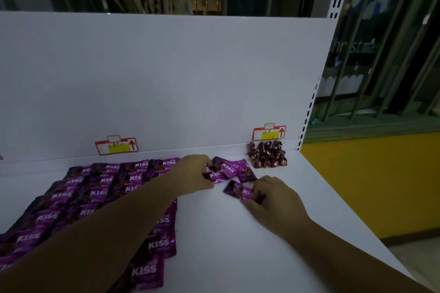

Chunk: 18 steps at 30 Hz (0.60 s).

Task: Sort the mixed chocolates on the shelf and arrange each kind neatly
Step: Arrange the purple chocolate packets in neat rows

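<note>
Purple KISS chocolate packets (95, 194) lie in overlapping rows across the left of the white shelf (238, 245). A small loose pile of the same packets (234, 167) sits at the middle back. My left hand (192, 172) reaches over the rows and pinches one packet (215, 175) at that pile's left edge. My right hand (273, 196) grips a single purple packet (238, 190) lying just in front of the pile. Dark red, twist-wrapped round chocolates (267, 154) stand bunched at the back right.
Two red-and-yellow price tags (116, 145) (269, 132) are clipped along the white back panel (166, 78). The shelf's right edge drops off beside a yellow wall (369, 185). Bare white shelf shows in front of my right hand.
</note>
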Each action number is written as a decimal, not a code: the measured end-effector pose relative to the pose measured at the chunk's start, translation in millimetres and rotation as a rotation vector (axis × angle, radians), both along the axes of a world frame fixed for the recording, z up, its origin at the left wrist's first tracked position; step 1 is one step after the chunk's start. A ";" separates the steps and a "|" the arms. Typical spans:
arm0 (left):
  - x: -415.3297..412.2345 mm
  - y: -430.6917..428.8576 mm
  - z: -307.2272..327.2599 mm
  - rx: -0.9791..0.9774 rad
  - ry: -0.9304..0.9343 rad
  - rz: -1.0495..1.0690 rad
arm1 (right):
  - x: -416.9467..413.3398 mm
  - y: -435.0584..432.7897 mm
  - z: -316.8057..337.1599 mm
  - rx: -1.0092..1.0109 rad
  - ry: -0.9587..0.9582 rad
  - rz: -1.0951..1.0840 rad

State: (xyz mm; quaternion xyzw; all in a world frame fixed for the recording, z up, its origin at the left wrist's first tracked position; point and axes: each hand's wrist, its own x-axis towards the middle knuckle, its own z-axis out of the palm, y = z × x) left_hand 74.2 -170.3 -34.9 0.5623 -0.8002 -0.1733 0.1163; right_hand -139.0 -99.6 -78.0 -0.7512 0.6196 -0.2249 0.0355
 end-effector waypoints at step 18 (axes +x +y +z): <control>27.1 39.2 26.0 0.121 0.371 0.068 | -4.0 2.7 6.0 0.100 -0.246 0.064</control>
